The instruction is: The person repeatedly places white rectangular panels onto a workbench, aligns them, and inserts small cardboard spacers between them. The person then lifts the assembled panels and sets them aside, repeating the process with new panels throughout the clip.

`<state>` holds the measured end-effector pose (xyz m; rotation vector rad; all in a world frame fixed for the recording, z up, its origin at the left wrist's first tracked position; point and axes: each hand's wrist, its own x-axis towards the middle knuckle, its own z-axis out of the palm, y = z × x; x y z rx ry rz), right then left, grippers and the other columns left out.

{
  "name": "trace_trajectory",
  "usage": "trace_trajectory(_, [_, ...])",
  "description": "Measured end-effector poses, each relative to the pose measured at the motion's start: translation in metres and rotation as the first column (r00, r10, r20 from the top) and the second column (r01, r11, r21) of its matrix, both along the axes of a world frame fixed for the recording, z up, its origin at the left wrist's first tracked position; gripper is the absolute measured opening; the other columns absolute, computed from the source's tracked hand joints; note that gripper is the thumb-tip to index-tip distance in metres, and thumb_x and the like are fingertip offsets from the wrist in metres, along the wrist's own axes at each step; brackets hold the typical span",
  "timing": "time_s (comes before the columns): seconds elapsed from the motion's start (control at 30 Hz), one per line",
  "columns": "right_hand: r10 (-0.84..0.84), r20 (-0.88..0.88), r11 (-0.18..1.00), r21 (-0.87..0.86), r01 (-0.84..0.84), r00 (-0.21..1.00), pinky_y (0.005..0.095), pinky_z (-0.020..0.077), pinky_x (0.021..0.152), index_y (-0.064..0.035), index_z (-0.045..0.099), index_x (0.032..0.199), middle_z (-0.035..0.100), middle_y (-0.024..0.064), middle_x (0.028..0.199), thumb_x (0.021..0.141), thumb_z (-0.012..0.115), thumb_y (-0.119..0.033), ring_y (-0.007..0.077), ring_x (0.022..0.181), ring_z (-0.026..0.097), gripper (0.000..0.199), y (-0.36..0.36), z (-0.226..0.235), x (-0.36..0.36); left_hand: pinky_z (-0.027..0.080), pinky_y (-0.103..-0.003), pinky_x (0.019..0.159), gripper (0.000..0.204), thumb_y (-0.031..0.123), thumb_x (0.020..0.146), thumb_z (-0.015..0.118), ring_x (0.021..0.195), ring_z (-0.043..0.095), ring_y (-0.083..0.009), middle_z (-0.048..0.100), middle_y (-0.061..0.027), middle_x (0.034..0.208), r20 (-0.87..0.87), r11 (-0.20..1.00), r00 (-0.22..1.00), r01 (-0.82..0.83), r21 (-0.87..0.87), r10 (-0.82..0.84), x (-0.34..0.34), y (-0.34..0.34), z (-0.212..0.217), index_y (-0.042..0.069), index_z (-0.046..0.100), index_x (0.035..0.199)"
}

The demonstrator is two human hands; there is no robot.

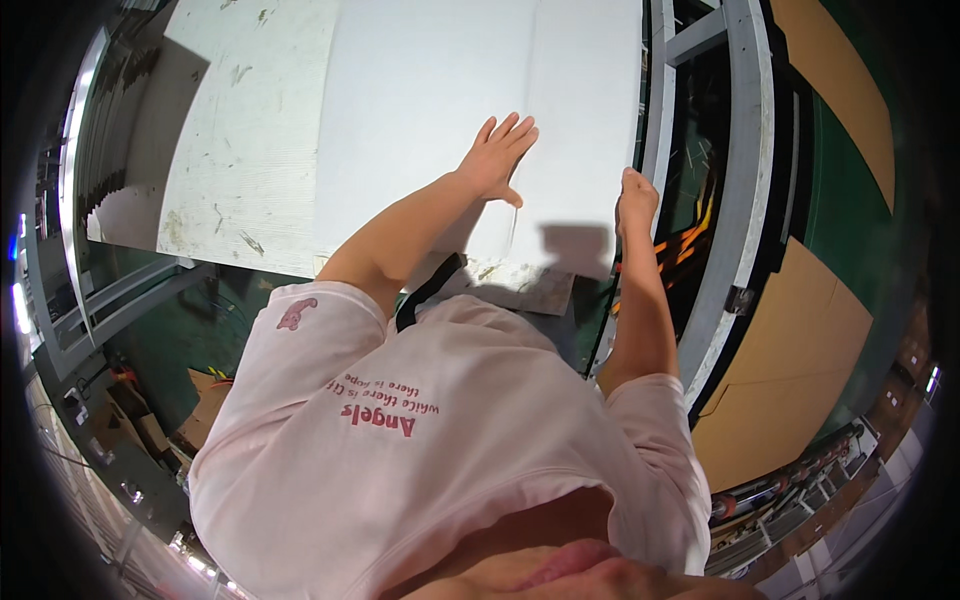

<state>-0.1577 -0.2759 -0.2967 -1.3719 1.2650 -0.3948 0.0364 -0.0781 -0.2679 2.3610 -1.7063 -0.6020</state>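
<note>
A large white sheet [420, 110], which looks like cardboard, lies over the worktable with a crease or fold line running along its right part. My left hand [492, 160] rests on it near that line, palm down, with the fingers stretched and the thumb apart. At the sheet's right edge my right hand [637, 203] is closed, thumb on top, gripping the edge; its curled fingers are partly hidden. A short slit shows in the sheet just below my left thumb. Under the sheet, the scuffed pale tabletop [240, 140] shows at left.
A grey metal frame [745, 200] runs along the right side, with orange strips [690, 235] inside it. Brown cardboard sheets [785, 360] lie beyond it over a green floor [850, 200]. Stacked sheets [125, 130] stand at the far left. Cardboard pieces [200, 405] lie at lower left.
</note>
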Motion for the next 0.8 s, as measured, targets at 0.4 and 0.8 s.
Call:
trace_trajectory(0.4, [0.042, -0.702, 0.87, -0.324, -0.372, 0.711, 0.0478, 0.0422, 0.096, -0.0081, 0.041, 0.137, 0.051, 0.0181, 0.126, 0.067, 0.08, -0.043, 0.0357, 0.119, 0.047, 0.087, 0.054, 0.002, 0.009, 0.027, -0.047, 0.112, 0.085, 0.026, 0.06, 0.084, 0.134, 0.031, -0.0396, 0.038, -0.0223, 0.141, -0.234, 0.97, 0.969, 0.019, -0.244, -0.078, -0.081, 0.068, 0.007, -0.003, 0.045, 0.129])
trace_trajectory(0.8, [0.042, -0.1, 0.832, -0.547, -0.091, 0.994, 0.0434, 0.0403, 0.097, -0.007, 0.053, 0.124, 0.052, 0.015, 0.121, 0.073, 0.076, -0.02, 0.035, 0.114, 0.048, 0.058, 0.066, 0.03, -0.117, 0.029, -0.048, 0.11, 0.069, 0.016, 0.068, 0.074, 0.129, 0.035, -0.0456, 0.041, -0.0277, 0.137, 0.094, 0.955, 0.99, 0.128, -0.266, -0.106, -0.127, 0.08, -0.009, -0.009, 0.047, 0.125])
